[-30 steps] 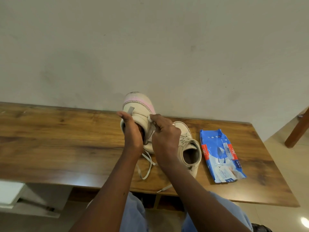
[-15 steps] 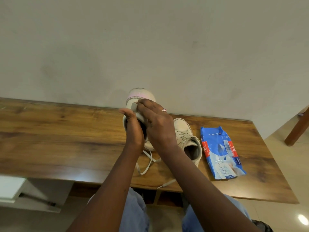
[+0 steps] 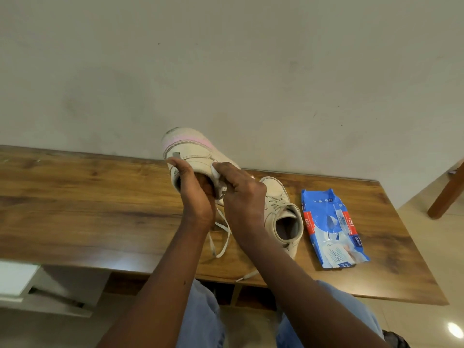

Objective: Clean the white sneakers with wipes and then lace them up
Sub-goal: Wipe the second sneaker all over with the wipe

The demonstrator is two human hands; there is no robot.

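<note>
Tabletop [image 3: 88, 197]: wood, below both grips.
Raised sneaker [image 3: 190, 151]: lifted off tabletop, heel toward camera. Left grip [image 3: 193, 197] holds it, fingers inside collar, thumb clamped outside on heel.
Second sneaker [image 3: 281, 212]: just right of right grip, standing on tabletop.
Wipes pack [image 3: 331, 229]: farther right, flat.
Right grip [image 3: 243, 197]: fingers curled, pinching wipe [image 3: 216, 170] against raised sneaker's collar edge.
Loose lace [image 3: 223, 237]: hangs below grips.
Risks, judged: hard rubbing could twist sneaker off left grip; dangling lace may snag; small wipe could slip from pinch.
</note>
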